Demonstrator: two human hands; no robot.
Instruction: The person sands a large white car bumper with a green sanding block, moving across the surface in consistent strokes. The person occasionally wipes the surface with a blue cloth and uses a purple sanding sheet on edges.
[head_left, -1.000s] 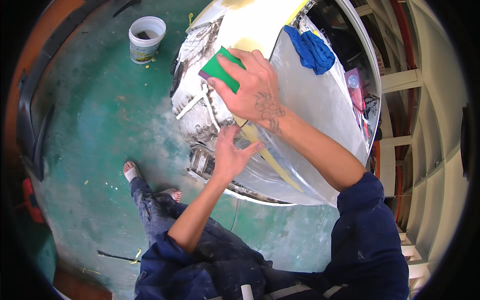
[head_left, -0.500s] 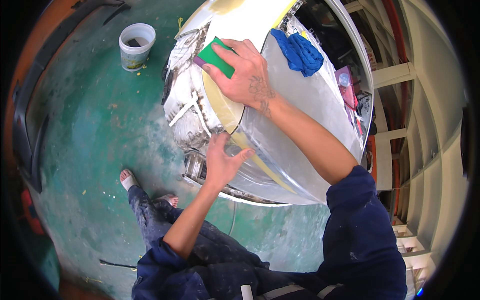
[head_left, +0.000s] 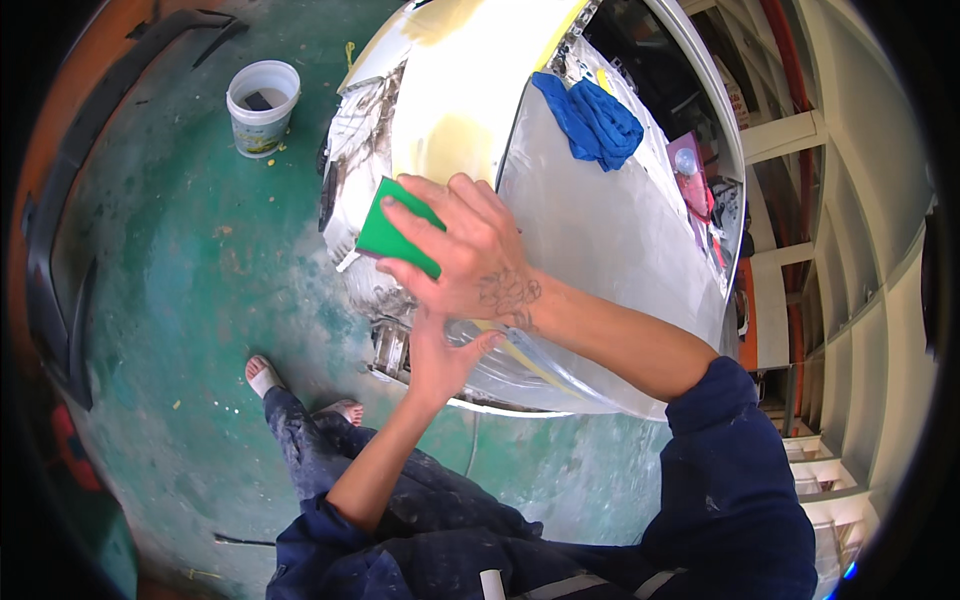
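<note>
Gripped in my right hand (head_left: pixel 472 248) is a green sanding block (head_left: pixel 398 230), its face down on the car's fender (head_left: pixel 445 110), which is white with yellow filler patches. The fingers lie over the block's back, the thumb along its near edge. My left hand (head_left: pixel 442 360) rests just nearer, by the headlight corner, thumb spread out and nothing seen in it. Its fingertips are hidden behind my right hand. Beside the fender lies the dull grey hood (head_left: pixel 610 250). A crumpled blue cloth (head_left: pixel 600 125) sits at the hood's far side.
A white bucket (head_left: pixel 262 130) with a dark piece inside stands on the green floor (head_left: pixel 190 300) at the far left. Long black trim (head_left: pixel 55 210) lies at the left edge. A pink box (head_left: pixel 690 180) is beyond the hood. Cream shelving (head_left: pixel 850 200) runs along the right.
My right hand has drawn the sanding block down the fender toward me, and now overlaps my left hand's fingers. The left hand keeps about the same place; the view has shifted slightly.
</note>
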